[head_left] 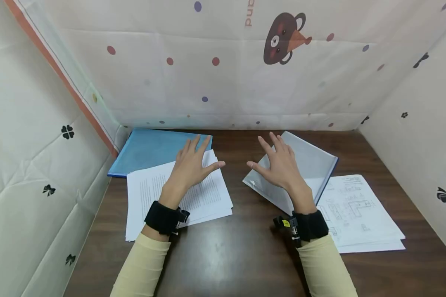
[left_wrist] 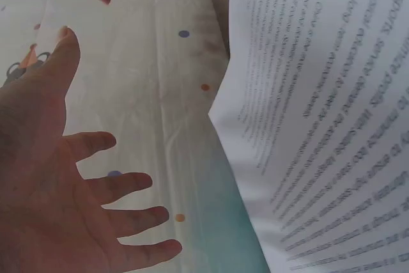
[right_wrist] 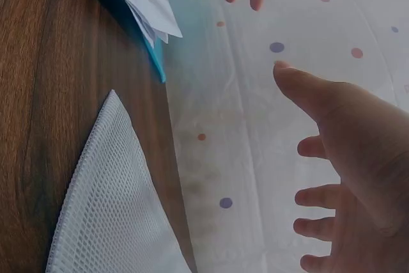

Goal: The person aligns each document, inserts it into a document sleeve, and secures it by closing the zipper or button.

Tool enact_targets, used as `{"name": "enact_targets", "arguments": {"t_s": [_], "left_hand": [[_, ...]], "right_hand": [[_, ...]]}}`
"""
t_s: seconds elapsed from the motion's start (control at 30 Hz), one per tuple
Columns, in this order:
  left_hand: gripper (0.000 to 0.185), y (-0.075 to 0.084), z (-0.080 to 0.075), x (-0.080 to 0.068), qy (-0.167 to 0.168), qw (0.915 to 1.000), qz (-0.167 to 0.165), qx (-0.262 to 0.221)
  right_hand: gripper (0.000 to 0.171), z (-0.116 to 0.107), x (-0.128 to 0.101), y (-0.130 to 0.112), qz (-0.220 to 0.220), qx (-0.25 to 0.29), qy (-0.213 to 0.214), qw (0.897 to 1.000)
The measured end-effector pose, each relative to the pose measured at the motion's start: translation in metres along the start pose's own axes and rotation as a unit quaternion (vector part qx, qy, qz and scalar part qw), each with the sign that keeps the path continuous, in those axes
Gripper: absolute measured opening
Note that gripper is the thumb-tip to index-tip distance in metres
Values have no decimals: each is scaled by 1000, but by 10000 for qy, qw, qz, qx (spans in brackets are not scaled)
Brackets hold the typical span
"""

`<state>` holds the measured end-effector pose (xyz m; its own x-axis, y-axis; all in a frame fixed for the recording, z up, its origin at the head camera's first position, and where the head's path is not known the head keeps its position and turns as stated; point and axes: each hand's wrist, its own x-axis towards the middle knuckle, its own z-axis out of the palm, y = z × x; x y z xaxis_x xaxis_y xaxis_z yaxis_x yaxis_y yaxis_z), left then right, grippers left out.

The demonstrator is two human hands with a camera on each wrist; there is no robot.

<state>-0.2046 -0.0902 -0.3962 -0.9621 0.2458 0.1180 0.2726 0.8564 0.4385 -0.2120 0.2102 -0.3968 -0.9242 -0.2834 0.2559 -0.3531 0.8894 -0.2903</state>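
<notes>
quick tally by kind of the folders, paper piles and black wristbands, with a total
Folders: 2 (blue folder, white folder)
Paper piles: 2 (text pile, drawings pile)
Black wristbands: 2 (left wristband, right wristband)
Total: 6

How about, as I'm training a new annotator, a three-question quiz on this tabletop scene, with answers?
1. Fill in the colour: the text-printed sheets overlap the ____ folder.
2. True or false: the right hand grips the white mesh pouch.
3. What shows on the far-right sheets?
A) Paragraphs only
B) Line diagrams
C) Colour photographs

Key:
1. Blue.
2. False; its fingers are spread and hold nothing.
3. B.
</notes>
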Motion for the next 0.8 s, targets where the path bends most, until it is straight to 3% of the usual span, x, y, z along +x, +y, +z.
{"name": "enact_targets", "arguments": {"t_s": [0.23, 0.53, 0.8], "left_hand": [[104, 9, -14, 6, 4, 10000, 43, 88], [103, 10, -16, 9, -44, 9999, 105, 39], [103, -2, -13, -1, -7, 10000, -42, 9]], "right_hand": [[91, -18, 4, 2, -71, -59, 353, 9993], [85, -39, 4, 5, -468, 4, 1032, 9936], [90, -35, -8, -4, -366, -133, 775, 9962]]}}
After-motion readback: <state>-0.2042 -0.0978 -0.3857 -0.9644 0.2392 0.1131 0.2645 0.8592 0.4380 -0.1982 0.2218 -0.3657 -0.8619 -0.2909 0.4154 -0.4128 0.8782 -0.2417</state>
